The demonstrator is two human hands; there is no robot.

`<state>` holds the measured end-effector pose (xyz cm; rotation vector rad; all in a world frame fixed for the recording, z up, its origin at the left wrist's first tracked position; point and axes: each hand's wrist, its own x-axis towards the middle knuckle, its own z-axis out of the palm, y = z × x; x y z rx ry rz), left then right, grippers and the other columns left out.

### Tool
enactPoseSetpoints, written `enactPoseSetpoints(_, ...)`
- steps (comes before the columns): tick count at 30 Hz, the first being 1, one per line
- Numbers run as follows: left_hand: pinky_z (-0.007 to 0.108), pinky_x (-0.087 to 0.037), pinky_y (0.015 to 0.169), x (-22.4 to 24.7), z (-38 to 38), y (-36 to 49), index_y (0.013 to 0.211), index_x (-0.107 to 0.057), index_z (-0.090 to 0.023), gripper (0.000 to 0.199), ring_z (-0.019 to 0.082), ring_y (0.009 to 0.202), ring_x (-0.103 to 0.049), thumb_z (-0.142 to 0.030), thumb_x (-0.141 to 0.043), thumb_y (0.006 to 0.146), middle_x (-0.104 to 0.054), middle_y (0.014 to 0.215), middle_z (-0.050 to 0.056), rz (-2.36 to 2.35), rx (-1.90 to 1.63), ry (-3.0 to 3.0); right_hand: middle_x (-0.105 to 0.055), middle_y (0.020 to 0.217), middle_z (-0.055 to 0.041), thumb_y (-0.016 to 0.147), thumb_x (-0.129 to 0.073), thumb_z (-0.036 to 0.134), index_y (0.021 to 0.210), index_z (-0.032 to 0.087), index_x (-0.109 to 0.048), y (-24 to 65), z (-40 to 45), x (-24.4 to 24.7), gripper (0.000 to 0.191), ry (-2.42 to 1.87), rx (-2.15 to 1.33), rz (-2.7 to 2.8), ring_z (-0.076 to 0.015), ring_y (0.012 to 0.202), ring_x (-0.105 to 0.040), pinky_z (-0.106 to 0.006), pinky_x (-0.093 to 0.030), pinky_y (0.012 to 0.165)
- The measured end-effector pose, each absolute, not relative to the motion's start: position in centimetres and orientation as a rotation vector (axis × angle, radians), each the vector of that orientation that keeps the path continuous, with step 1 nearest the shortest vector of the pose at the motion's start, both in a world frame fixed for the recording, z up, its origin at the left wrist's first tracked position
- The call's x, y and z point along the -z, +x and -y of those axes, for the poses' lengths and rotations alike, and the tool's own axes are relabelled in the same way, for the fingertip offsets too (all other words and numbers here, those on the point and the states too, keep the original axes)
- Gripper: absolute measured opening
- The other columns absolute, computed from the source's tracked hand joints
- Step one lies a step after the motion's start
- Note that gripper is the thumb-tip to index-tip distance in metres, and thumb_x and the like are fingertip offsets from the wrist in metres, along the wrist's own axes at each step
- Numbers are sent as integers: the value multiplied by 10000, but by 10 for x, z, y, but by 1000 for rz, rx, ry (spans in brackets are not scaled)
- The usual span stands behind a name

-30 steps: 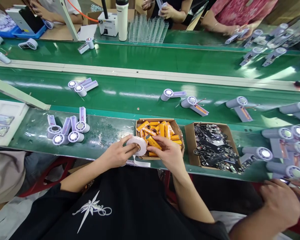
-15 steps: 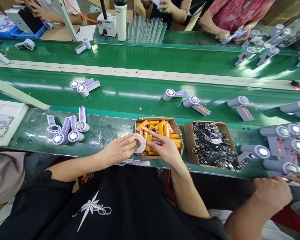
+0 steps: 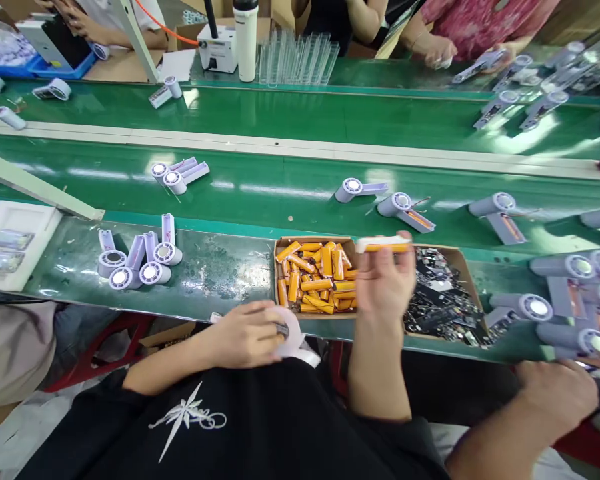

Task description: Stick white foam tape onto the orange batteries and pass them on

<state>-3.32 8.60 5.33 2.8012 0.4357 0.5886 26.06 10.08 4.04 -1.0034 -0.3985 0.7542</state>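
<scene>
My left hand [image 3: 247, 335] is closed on a roll of white tape [image 3: 291, 332], in front of the bench edge. A loose strip hangs from the roll near my shirt. Raised over the gap between two cardboard boxes, my right hand [image 3: 386, 283] grips an orange battery [image 3: 387, 245] with a white strip along its upper side. The left box [image 3: 279, 241] holds several orange batteries [image 3: 317, 285]. Black circuit boards [image 3: 443, 300] fill the right box [image 3: 465, 267], which my right hand partly covers.
Lilac fan bodies [image 3: 155, 272] stand on the bench at left, and more [image 3: 570, 267] at right. Others lie on the green belt [image 3: 280, 187]. A white tray [image 3: 45, 233] is at far left. A co-worker's hand [image 3: 555, 393] rests at lower right; other people work across the belt.
My right hand has moved up and right, out of the battery box, with the orange battery. My left hand has drawn the tape roll down towards my body.
</scene>
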Motion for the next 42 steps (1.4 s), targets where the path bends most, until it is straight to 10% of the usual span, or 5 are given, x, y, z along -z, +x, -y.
enactPoseSetpoints(9,493,-596,1073,-27,-154,-126,1156,-757,-366,296,294,1264,-659,-549,-581,1006,-801,1163,-11,-1460,-656,2255,-797,997,13,667,-988,271,1094,308,-686,283,-72,-7,525,-997,-862,479,-189,903,-798,-315,-668,762)
enactPoseSetpoints(17,378,-539,1107,-74,-288,103,1392,-671,-292,416,228,1182,-693,-460,-556,1029,-784,1213,9,-931,-338,2535,-809,1028,-32,696,-958,310,1104,263,-681,275,-77,6,496,-1088,-904,634,-235,902,-802,-410,-676,844)
enactPoseSetpoints(23,537,-449,1215,-37,-345,272,1683,-336,-312,826,434,1554,-380,-516,-691,966,-158,1800,124,-1114,-18,2660,-837,1006,-51,675,-958,271,1116,236,-694,275,-78,4,515,-1110,-966,642,-233,888,-813,-359,-685,810)
enactPoseSetpoints(31,442,-579,1023,-32,-356,261,1591,-463,-269,594,321,1219,-678,-478,-531,1039,-618,1439,144,-1097,63,2754,-841,1052,-50,693,-958,311,1138,239,-693,276,-78,0,522,-1097,-1004,574,-219,935,-811,-338,-679,846)
enactPoseSetpoints(42,361,-515,1101,-47,-369,12,1246,-742,-330,426,254,1340,-537,-130,-653,881,-651,1436,29,-1003,369,2884,-837,1066,-80,677,-971,374,1167,211,-695,276,-84,-3,585,-1123,-1041,610,-237,937,-807,-362,-675,834)
